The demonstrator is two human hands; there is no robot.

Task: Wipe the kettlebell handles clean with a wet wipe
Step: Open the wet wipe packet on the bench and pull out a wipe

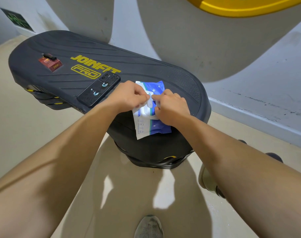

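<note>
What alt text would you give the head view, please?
Left hand and right hand pinch the flap of a blue-and-white wet wipe pack on a black step platform. A phone and a red box lie farther left.

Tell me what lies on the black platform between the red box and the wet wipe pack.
In the head view, a black phone lies between the red box and the wet wipe pack, on the black platform next to its yellow logo.
</note>
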